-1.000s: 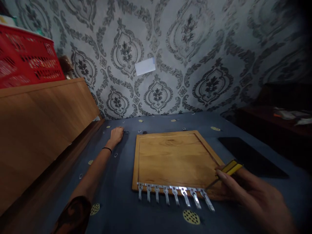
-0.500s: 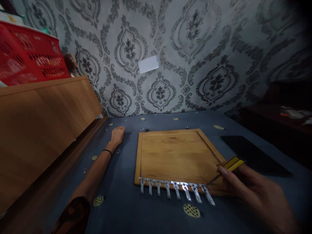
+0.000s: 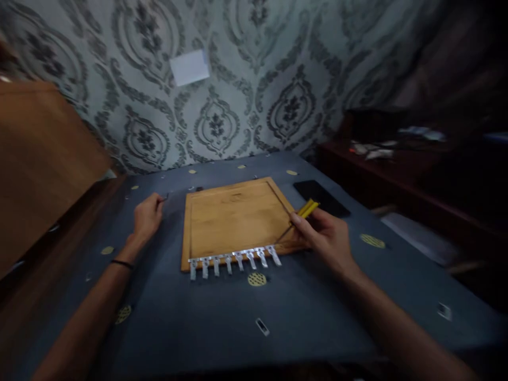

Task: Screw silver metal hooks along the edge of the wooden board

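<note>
My right hand [image 3: 327, 235] is closed around a yellow-handled tool [image 3: 307, 208] with a thin metal shaft. The shaft slants down to the right end of a metal strip with several hanging tabs [image 3: 238, 260]. This strip lies along the near edge of a wooden board [image 3: 234, 214], its tabs pointing toward me over the cloth. To the left of the board, my left hand [image 3: 146, 214] is closed, with a small dark piece [image 3: 164, 197] sticking out between thumb and fingers; its kind cannot be made out.
Blue cloth with yellow patterns [image 3: 206, 328] covers the table. A flat black object [image 3: 321, 198] lies right of the board. On the left stands a wooden cabinet [image 3: 43, 159]; a dark red surface with items [image 3: 381, 169] is at the right. Patterned wallpaper rises behind.
My view has swung right and back, so the board appears smaller and further left. The red basket has left the view. The tool's shaft stays by the strip's right end.
</note>
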The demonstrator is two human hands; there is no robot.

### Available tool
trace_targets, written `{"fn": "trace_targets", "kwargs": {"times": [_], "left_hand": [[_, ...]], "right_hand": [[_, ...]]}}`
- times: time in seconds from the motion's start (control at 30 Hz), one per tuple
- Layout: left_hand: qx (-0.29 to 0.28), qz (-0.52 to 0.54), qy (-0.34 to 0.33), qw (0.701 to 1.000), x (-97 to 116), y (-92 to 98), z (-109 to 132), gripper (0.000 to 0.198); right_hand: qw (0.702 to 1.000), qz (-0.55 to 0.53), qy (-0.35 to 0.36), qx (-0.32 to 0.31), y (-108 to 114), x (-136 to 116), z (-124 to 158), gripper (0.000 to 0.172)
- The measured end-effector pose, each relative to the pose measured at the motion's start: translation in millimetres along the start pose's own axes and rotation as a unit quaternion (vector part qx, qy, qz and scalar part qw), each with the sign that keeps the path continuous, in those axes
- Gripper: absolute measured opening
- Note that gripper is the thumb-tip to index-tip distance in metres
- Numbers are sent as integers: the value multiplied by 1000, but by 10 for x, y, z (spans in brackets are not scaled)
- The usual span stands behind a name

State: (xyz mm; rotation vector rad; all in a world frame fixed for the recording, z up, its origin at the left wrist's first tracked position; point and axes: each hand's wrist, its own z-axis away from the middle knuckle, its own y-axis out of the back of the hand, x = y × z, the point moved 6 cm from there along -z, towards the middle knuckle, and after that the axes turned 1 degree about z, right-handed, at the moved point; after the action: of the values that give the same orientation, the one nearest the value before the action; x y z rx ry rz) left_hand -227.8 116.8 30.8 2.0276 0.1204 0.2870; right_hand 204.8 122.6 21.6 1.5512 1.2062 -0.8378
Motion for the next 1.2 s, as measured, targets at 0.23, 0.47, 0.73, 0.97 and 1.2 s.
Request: {"fn": "trace_targets", "kwargs": {"times": [0.23,0.47,0.73,0.97,1.2], "left_hand": [[-19,285,-49,957,495,247,424,14],[-339,441,-126,821,1617,456,1077,14],[-514,420,-168,729,2087,333,1732,6],[-556,471,-126,674,2210,204,1764,8],[-537,476,-129,684,2463,189,1541,10]], "right_hand": [[989,-111,24,92,252,25,50,41],[959,-249,-132,-40,89,-91,801,37],[958,-137,-113,-225,-189,-130,1545,39],[970,-92,-76,-212,-99,-39,1630,36],[938,-155,-147,-271,-79,-3,1527,40]]}}
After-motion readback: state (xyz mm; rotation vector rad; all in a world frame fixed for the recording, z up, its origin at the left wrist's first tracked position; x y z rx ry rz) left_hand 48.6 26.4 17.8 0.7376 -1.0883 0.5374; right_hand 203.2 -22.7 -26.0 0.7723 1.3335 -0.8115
